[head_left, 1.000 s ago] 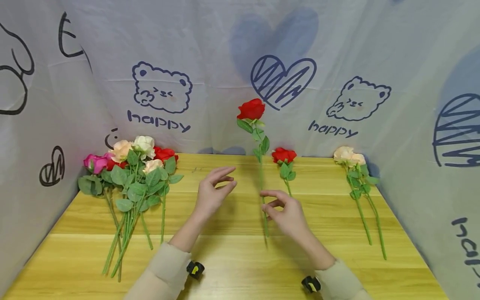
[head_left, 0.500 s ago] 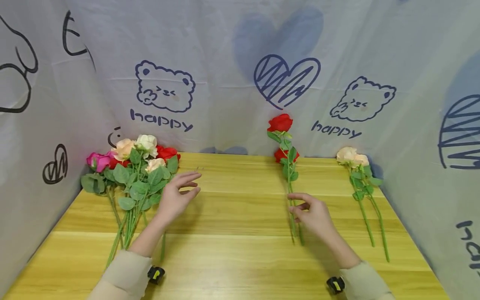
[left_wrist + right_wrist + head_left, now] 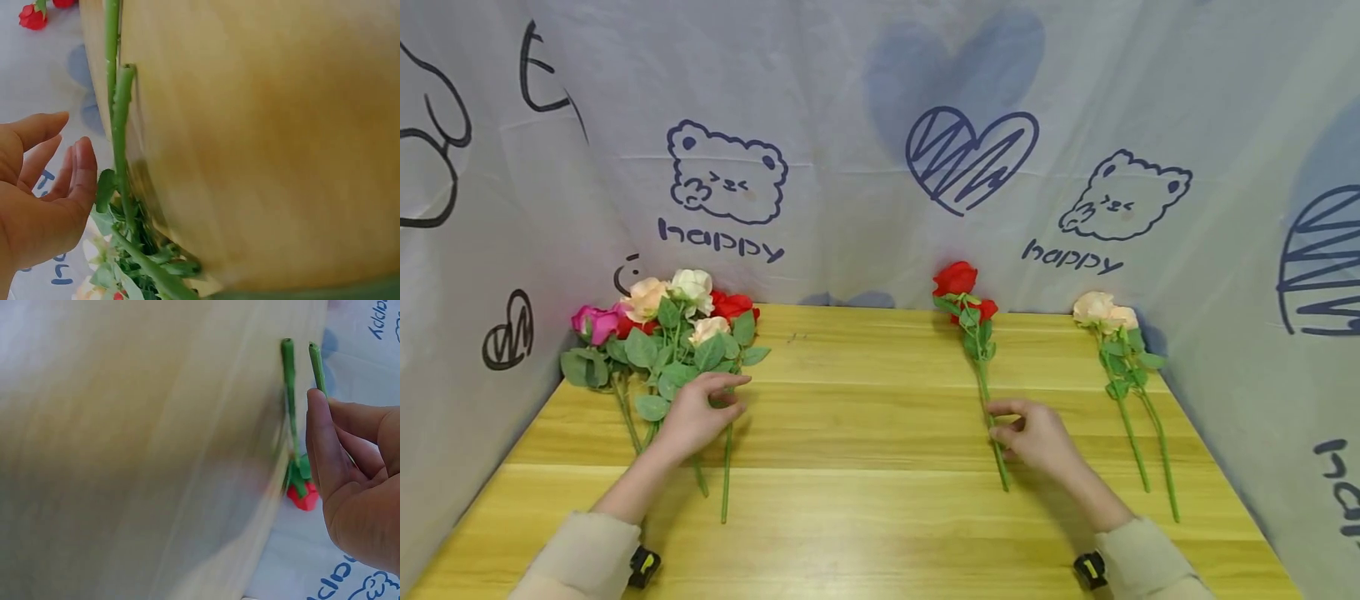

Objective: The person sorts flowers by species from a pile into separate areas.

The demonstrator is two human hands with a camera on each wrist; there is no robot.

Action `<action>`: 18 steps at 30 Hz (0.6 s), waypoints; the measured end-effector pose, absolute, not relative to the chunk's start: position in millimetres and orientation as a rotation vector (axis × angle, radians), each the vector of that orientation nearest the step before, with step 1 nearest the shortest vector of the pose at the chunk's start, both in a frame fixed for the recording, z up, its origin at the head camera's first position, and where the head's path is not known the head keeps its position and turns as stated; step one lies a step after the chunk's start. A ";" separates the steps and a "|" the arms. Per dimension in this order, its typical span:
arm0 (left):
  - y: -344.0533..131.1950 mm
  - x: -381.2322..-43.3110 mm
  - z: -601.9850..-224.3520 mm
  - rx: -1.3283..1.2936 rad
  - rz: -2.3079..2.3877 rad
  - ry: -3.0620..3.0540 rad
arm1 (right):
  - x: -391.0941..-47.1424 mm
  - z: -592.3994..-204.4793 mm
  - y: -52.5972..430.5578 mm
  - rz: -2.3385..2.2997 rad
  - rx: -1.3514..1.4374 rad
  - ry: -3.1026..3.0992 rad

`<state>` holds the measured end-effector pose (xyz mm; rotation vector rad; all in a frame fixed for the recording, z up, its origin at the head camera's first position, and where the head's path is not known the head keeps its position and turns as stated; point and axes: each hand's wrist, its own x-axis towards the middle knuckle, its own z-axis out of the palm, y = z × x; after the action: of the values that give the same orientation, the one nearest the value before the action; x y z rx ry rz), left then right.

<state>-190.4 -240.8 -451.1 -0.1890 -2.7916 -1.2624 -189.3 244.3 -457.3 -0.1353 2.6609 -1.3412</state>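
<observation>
My right hand [image 3: 1037,435] pinches the stem of an artificial red rose [image 3: 955,278] between thumb and fingers. In the right wrist view, its cut stem end [image 3: 316,365] sticks out past my fingers. A second red rose [image 3: 985,310] lies just behind it, partly covered by the held one's leaves. My left hand [image 3: 702,417] hovers over the front of a flower pile, holding nothing, its fingers loosely bent. Green stems [image 3: 122,106] run right beside its fingertips in the left wrist view. That pile has a pink rose [image 3: 597,323], a white rose [image 3: 691,287] and several others.
Two peach roses [image 3: 1093,308] lie at the right side of the wooden table [image 3: 850,517]. White cloth walls [image 3: 850,167] with drawn bears and hearts stand at the back and both sides.
My right hand has moved right with the red rose and lowered it beside the other red rose. My left hand has drawn back leftward to the flower pile.
</observation>
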 end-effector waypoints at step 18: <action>-251.2 -190.7 -459.0 -0.069 -1.366 -2.969 | -196.9 -468.2 243.3 -1.325 -0.183 2.636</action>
<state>-190.7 -251.2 -459.0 -0.0688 -2.9694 -1.3665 -196.9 243.3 -468.2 -0.1835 2.6359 -1.3245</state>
